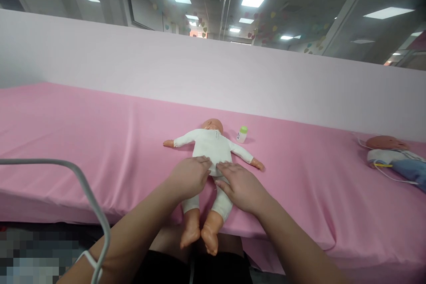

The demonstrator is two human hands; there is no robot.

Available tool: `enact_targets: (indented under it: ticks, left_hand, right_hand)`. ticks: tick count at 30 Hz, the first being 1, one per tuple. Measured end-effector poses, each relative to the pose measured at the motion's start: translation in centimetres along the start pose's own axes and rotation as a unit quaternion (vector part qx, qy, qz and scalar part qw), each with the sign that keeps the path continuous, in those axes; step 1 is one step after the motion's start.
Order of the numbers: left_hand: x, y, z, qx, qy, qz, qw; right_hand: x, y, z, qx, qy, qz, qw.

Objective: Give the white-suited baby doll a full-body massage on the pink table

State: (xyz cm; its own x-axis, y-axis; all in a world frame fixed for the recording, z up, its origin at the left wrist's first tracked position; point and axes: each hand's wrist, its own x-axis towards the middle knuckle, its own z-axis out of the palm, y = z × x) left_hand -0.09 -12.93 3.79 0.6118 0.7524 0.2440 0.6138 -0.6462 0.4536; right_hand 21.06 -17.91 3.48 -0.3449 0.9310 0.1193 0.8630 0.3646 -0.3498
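Observation:
A baby doll (211, 145) with a white cloth body lies on a pink sheet (143, 142), its head away from me and its feet at the near edge. Its arms are spread to both sides. My left hand (192, 176) lies flat on the doll's lower belly and hip, fingers stretched out. On the other side of the lower belly rests my right hand (242, 185), its fingers extended and thumb apart, over the top of the leg. Neither hand grips anything. Beside the doll's head stands a small bottle (242, 135) with a green cap.
At the far right lies another doll (388, 143) in blue and white clothing with a thin white cord. A grey cable (83, 179) curves across the left foreground. Behind the bed rises a low white wall (199, 71) with glass above it.

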Motion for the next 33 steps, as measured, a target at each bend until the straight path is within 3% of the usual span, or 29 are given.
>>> enact_targets:
  ticks: [5, 10, 14, 20, 28, 33]
  left_hand:
    - [1.2, -0.7, 0.2, -0.01, 0.021, 0.026, 0.999]
    - [1.2, -1.8, 1.3, 0.081, -0.037, 0.02, 0.996]
    - [1.3, -1.8, 0.8, 0.123, -0.055, 0.022, 0.991]
    - [2.7, -1.9, -0.9, 0.133, -0.023, 0.035, 0.99]
    - [3.3, -4.1, 0.6, 0.102, -0.036, 0.024, 0.994]
    - [4.1, -3.4, -0.4, 0.107, -0.038, 0.005, 0.994]
  right_hand:
    - [1.5, 0.2, -0.6, 0.0, -0.012, 0.007, 1.0]
    - [1.8, 0.3, 0.1, 0.023, -0.031, 0.007, 0.999]
    - [1.8, 0.6, -0.2, 0.038, -0.034, 0.013, 0.999]
    - [3.0, 2.2, -1.1, 0.052, -0.011, 0.005, 0.999]
    - [3.9, 4.0, 1.2, 0.107, -0.05, 0.016, 0.993]
    - [4.2, 4.4, 0.5, 0.115, -0.038, 0.01, 0.993]
